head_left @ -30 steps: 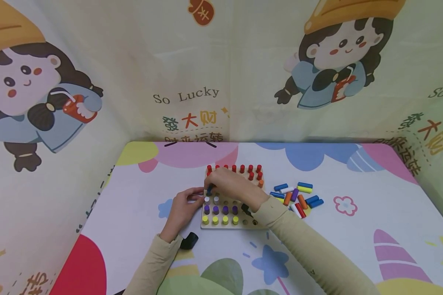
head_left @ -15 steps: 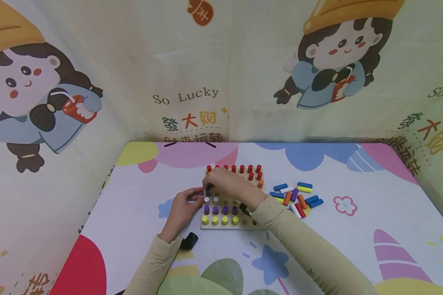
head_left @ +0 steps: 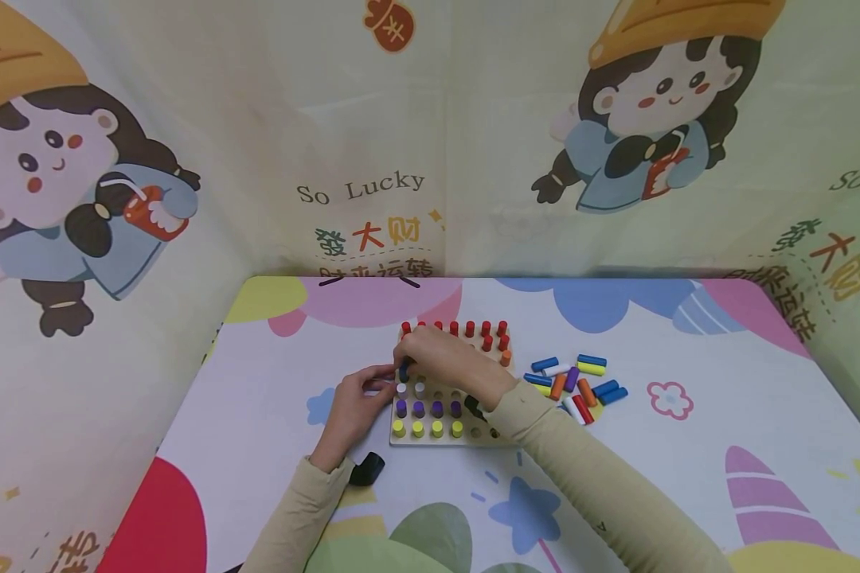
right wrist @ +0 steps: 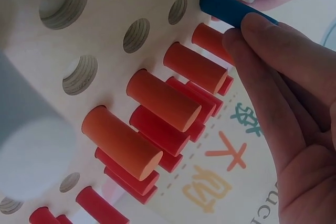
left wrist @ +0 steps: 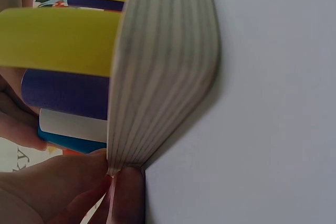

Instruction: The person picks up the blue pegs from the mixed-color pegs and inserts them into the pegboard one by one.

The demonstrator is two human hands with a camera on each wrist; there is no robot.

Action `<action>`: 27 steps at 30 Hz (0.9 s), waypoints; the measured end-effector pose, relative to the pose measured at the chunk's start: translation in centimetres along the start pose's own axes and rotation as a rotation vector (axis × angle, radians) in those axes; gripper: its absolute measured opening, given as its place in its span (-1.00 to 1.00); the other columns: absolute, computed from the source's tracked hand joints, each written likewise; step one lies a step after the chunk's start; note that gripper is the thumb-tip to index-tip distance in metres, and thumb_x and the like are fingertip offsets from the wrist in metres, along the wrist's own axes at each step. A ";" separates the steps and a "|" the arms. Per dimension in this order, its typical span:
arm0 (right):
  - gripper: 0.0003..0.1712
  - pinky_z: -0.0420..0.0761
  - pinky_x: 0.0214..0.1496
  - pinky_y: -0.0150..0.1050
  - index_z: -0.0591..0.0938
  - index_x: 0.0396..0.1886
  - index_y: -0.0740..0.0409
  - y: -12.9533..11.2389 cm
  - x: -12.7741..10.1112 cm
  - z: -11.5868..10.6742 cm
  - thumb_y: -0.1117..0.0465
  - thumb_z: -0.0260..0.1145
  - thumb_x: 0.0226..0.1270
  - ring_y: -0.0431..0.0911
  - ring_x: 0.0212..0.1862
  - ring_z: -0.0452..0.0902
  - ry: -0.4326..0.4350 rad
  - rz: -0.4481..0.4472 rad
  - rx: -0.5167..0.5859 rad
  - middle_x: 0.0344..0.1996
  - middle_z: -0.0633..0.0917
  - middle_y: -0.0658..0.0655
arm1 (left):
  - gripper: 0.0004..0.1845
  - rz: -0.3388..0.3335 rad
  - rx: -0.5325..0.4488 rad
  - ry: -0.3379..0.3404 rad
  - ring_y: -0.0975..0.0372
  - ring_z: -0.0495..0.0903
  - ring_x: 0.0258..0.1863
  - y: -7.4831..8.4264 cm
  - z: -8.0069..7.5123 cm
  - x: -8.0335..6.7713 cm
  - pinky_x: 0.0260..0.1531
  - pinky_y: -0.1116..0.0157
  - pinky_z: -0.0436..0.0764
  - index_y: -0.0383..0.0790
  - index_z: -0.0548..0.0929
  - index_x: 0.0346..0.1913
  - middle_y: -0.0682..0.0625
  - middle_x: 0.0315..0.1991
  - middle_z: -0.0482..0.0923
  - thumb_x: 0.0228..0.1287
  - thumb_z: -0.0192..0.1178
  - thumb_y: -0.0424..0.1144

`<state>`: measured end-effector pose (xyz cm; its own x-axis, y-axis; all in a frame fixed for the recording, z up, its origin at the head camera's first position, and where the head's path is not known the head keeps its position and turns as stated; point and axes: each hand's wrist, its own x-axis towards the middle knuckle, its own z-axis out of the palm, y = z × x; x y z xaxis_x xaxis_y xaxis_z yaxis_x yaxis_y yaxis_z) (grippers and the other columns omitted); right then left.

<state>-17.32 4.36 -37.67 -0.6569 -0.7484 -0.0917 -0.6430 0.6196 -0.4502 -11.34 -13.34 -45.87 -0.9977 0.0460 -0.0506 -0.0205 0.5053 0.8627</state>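
In the head view a wooden pegboard (head_left: 430,444) lies on the table with coloured pegs standing in its holes. My right hand (head_left: 440,356) reaches over its left part. Thumb and index finger pinch a blue peg (right wrist: 231,11), whose lower end is right at the board beside the white pegs. My left hand (head_left: 358,402) grips the board's left edge between thumb and fingers, as the left wrist view shows. Yellow pegs (head_left: 437,430) fill part of the front row, then purple pegs (head_left: 437,409) and white pegs (head_left: 420,388). Orange pegs (right wrist: 163,98) and red pegs (head_left: 486,328) stand farther back.
To the right of the board lies a loose pile of pegs (head_left: 572,379) in blue, white, purple, orange, yellow and red. A printed cloth wall (head_left: 487,223) rises behind the table's far edge. Bare holes (right wrist: 79,74) show in several rows of the board.
My right hand has shifted very slightly left with the blue peg, which sits a touch lower at the board. The left hand keeps its grip in the same place.
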 end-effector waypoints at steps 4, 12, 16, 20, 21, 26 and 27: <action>-0.73 0.64 0.03 -0.34 0.78 -0.08 0.15 0.0 0.0 0.0 0.27 0.46 0.20 -0.19 -0.19 0.66 -0.007 -0.005 0.006 -0.19 0.79 0.04 | -0.64 -0.003 0.000 0.001 0.16 0.69 -0.11 0.0 0.0 0.0 -0.05 0.13 0.65 -0.18 0.68 0.14 -0.03 0.00 0.71 0.30 0.32 -0.24; -0.72 0.63 0.06 -0.33 0.76 -0.05 0.15 0.1 0.1 0.2 0.28 0.44 0.22 -0.19 -0.16 0.67 -0.014 -0.011 0.017 -0.16 0.79 0.04 | -0.62 -0.006 -0.002 0.003 0.16 0.70 -0.10 -0.1 0.0 0.1 -0.03 0.11 0.64 -0.18 0.67 0.16 -0.04 0.00 0.71 0.30 0.32 -0.22; -0.73 0.63 0.06 -0.33 0.77 -0.06 0.14 0.2 0.1 0.2 0.27 0.44 0.22 -0.19 -0.17 0.66 -0.014 -0.005 0.011 -0.18 0.79 0.03 | -0.63 -0.011 0.001 0.000 0.16 0.69 -0.10 -0.1 0.0 0.1 -0.04 0.12 0.65 -0.18 0.67 0.16 -0.04 0.01 0.70 0.31 0.32 -0.22; -0.74 0.63 0.04 -0.33 0.78 -0.09 0.13 0.2 0.0 0.1 0.26 0.45 0.21 -0.19 -0.18 0.66 -0.018 0.011 0.005 -0.20 0.79 0.03 | -0.64 -0.018 0.003 -0.002 0.17 0.69 -0.11 -0.1 0.0 0.2 -0.05 0.13 0.65 -0.16 0.68 0.14 -0.03 0.01 0.71 0.31 0.32 -0.22; -0.74 0.63 0.04 -0.34 0.78 -0.09 0.13 0.2 0.0 0.1 0.26 0.45 0.21 -0.19 -0.18 0.66 -0.020 0.013 0.004 -0.20 0.79 0.03 | -0.64 -0.018 0.003 -0.002 0.17 0.69 -0.11 -0.1 0.0 0.2 -0.05 0.13 0.65 -0.16 0.68 0.14 -0.03 0.00 0.71 0.31 0.32 -0.22; -0.73 0.63 0.05 -0.34 0.78 -0.07 0.14 0.3 0.1 0.3 0.26 0.45 0.21 -0.18 -0.16 0.67 -0.028 0.010 0.011 -0.19 0.79 0.03 | -0.64 -0.021 0.006 -0.005 0.17 0.69 -0.10 0.0 0.0 0.2 -0.04 0.13 0.65 -0.16 0.68 0.15 -0.02 0.01 0.71 0.31 0.31 -0.22; -0.73 0.63 0.06 -0.34 0.77 -0.06 0.14 0.3 0.1 0.3 0.26 0.45 0.22 -0.18 -0.16 0.67 -0.029 0.008 0.010 -0.18 0.79 0.03 | -0.64 -0.021 0.005 -0.005 0.17 0.69 -0.10 0.0 0.0 0.2 -0.04 0.14 0.65 -0.16 0.67 0.15 -0.03 0.02 0.70 0.31 0.31 -0.22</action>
<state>-17.44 4.40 -38.09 -0.6505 -0.7499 -0.1208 -0.6334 0.6233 -0.4585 -11.52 -13.36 -45.90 -0.9967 0.0399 -0.0713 -0.0410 0.5103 0.8590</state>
